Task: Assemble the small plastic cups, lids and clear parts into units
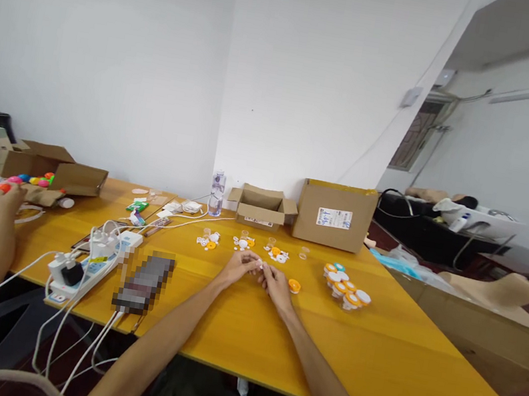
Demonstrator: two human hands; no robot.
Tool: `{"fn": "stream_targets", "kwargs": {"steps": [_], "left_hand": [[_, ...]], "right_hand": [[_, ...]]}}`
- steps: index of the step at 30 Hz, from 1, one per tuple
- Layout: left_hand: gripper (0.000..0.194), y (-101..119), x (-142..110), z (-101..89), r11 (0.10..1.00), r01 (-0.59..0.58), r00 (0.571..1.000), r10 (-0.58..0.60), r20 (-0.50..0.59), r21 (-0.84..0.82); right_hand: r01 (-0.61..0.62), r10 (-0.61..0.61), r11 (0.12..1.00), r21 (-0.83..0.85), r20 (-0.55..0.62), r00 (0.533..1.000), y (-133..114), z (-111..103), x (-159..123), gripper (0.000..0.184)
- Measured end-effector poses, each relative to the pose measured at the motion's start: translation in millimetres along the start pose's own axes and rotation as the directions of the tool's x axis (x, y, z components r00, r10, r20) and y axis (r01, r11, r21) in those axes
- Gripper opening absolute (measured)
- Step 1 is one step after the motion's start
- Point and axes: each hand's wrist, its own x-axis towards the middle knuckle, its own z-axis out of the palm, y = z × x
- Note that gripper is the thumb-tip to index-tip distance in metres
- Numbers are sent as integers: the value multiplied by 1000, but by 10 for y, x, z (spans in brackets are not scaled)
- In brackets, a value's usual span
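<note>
My left hand (238, 269) and my right hand (275, 285) meet over the yellow-brown table. Their fingertips pinch together around a small white plastic piece (260, 264), mostly covered by the fingers. An orange round cap (293, 286) lies just right of my right hand. Beyond my hands are small piles of white and orange plastic parts (277, 254) with clear cups (304, 253) among them. Farther right stands a cluster of clear containers with orange, white and teal lids (345, 286).
Behind the parts stand an open small carton (262, 210), a larger closed carton (335, 216) and a water bottle (216, 194). At left lie a power strip (95, 268) with cables and a blurred-out device (143, 282). A co-worker's hands (3, 198) hold an orange ball beside an open box.
</note>
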Motion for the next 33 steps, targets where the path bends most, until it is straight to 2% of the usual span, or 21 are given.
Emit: {"fn": "stream_targets", "kwargs": {"steps": [7,15,23,28,33], "left_hand": [[34,7,-1,-2,1000,18,1000,-18,13,-2],[33,73,-37,8,999,28,999,-28,16,-40],[42,79,-49,-1,975,106,991,-86,104,-195],[41,106,-59,-8,968,119,985,-88,146,-220],[37,127,-72,-18,967,106,983,-67,171,-230]], "right_hand": [[34,-33,999,-24,12,999,25,-2,15,66],[20,-20,1000,15,38,999,-76,-2,-26,65],[-62,54,994,93,82,995,-135,-17,-59,62],[-138,119,978,156,125,985,-173,-33,-78,63],[-144,116,974,173,164,980,-204,-27,-93,63]]}}
